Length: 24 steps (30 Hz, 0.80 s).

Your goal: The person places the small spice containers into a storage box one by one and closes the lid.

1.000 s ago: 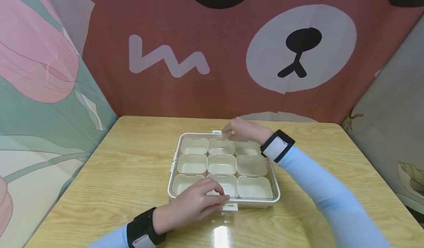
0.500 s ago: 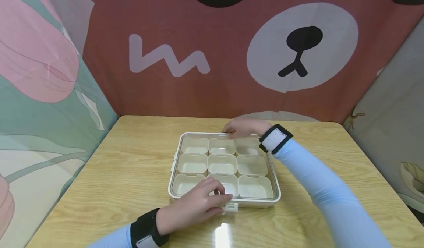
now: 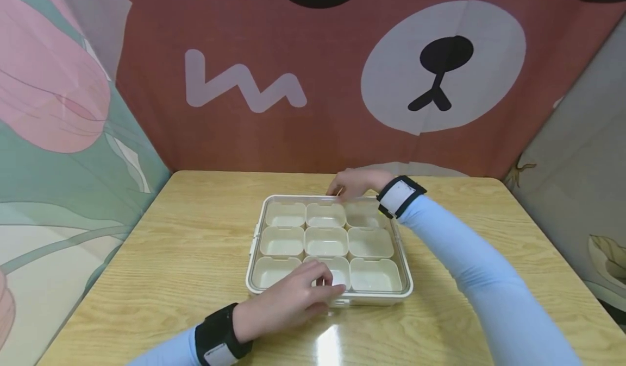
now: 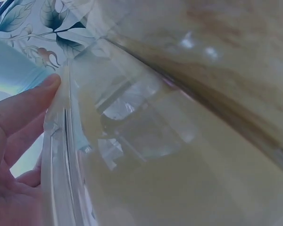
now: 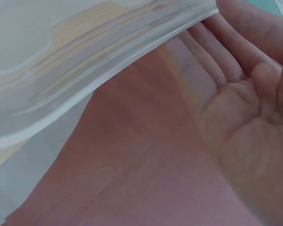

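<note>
A cream storage box [image 3: 376,301] lies flat on the table, with several small cream bins [image 3: 283,242] in rows under its clear lid. My left hand [image 3: 288,303] grips the near edge by the front clip [image 3: 342,302], its index finger bent and thumb close to the rim. The left wrist view shows a fingertip on the clear rim [image 4: 61,165]. At the far edge, my right hand [image 3: 359,183] holds the back rim with its fingers bent down behind. The right wrist view has those fingers [image 5: 226,52] against the pale rim [image 5: 99,80]. The back clip is hidden.
Another clip [image 3: 256,238] sits on the box's left side. The wooden table [image 3: 205,235] ends at a red-brown cloth [image 3: 244,143] with a printed face. Patterned cloths [image 3: 58,181] hang on both sides.
The back clip that stuck out beyond the far edge is out of sight now. At the front, the clip has folded down closer against the box. Both hands have shifted only slightly.
</note>
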Available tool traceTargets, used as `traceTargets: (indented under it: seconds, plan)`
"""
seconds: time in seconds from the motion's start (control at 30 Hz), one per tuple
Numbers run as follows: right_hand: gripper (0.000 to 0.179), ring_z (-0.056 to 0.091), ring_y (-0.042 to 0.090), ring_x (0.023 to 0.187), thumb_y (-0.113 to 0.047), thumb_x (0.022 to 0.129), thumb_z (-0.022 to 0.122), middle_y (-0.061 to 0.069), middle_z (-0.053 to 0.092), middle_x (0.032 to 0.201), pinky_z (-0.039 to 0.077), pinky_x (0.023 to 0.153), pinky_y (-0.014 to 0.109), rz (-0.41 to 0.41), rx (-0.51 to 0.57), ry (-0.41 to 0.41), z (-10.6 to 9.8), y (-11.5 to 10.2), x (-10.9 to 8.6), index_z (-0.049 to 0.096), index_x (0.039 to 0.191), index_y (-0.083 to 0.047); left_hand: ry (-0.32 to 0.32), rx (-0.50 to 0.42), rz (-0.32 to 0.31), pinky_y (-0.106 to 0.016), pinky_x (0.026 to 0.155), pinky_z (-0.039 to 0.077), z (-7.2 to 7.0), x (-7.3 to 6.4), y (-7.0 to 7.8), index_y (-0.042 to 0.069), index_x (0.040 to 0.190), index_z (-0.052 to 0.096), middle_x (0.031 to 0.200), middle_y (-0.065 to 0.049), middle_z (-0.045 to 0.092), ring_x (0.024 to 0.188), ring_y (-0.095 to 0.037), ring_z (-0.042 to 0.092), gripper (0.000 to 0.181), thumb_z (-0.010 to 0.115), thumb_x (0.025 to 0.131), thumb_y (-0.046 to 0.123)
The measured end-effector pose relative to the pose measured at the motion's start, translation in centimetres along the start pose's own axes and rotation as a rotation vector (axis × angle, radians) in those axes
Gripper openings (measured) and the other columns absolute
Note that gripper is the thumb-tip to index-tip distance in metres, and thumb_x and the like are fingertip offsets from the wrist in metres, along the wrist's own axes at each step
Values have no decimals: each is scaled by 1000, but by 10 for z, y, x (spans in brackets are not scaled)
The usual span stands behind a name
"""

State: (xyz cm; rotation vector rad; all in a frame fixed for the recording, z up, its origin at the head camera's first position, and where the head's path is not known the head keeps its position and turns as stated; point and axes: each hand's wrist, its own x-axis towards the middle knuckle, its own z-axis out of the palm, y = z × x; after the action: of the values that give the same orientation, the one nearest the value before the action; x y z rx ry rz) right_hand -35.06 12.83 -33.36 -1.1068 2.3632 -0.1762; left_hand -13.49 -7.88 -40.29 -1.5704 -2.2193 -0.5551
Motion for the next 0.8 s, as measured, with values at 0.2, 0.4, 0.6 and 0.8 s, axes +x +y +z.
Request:
traceTargets:
  seconds: [0.2,0.4,0.6,0.8]
  plan:
    - [29,54,24,123,-15,93,58,4,63,124,42,103,40,6,18,-28,-1,0,2,63,122,-12,6,52,52,-20,84,41,-1,1,-1,14,114,66,95,4,52,91,-11,50,42,79,75,19]
    - [31,52,26,125,-16,95,54,7,61,128,36,107,45,26,-1,-29,1,6,-1,61,125,-11,1,77,60,-20,80,41,-2,3,-4,15,114,67,92,4,51,88,-13,50,38,75,77,12]
    - [31,52,25,124,-15,95,52,6,60,129,40,104,42,-24,10,-31,4,13,-5,60,126,-12,3,68,69,-19,81,41,-1,2,-4,16,117,65,93,3,51,89,-12,50,40,74,78,12]
    - [32,53,25,123,-12,95,50,6,61,127,41,103,42,-26,0,-7,3,11,-7,61,125,-12,-12,72,57,-19,81,41,2,5,-3,16,117,65,93,3,50,89,-11,49,41,75,77,12]
